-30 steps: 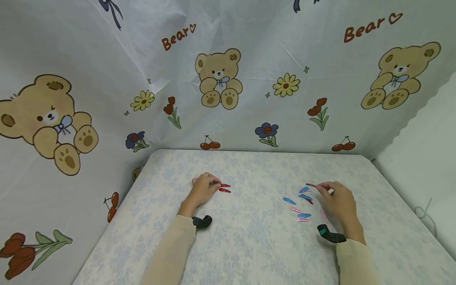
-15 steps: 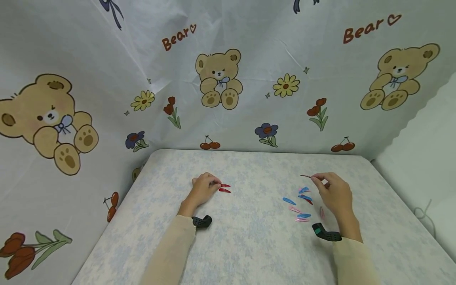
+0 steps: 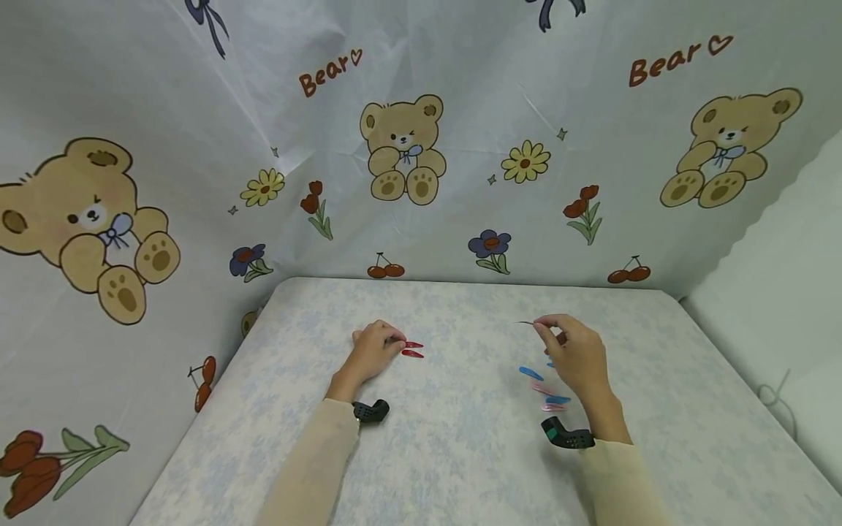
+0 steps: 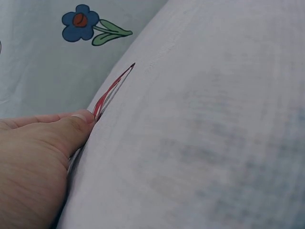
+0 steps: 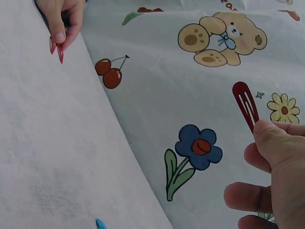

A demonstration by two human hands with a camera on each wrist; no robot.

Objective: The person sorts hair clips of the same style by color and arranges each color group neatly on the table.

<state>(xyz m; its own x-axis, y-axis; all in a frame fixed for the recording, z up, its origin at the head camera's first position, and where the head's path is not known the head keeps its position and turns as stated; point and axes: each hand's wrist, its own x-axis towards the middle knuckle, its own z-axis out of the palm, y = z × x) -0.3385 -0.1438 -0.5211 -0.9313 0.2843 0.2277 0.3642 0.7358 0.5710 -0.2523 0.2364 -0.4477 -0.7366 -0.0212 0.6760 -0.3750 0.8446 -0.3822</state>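
Observation:
Between thumb and fingertips my right hand (image 3: 579, 358) pinches a red snap hair clip (image 5: 245, 102), raised off the table in the head view. The clip's two inner slots show in the right wrist view. At the left, my left hand (image 3: 373, 352) pinches the end of one red hair clip (image 3: 414, 344) lying on the table. A second red hair clip (image 3: 412, 353) lies just in front of it, almost parallel. Below my right hand are a blue hair clip (image 3: 530, 373), another blue clip (image 3: 558, 399) and pink clips (image 3: 554, 408). The hand hides part of this group.
The table (image 3: 447, 453) has a pale blue mottled cover. A white sheet (image 3: 460, 95) printed with bears and flowers hangs behind it and along the left. A white cable (image 3: 779, 394) hangs by the right edge.
My right hand has lifted the red hair clip off the pile and carried it to the left. My left hand stays at the two red clips.

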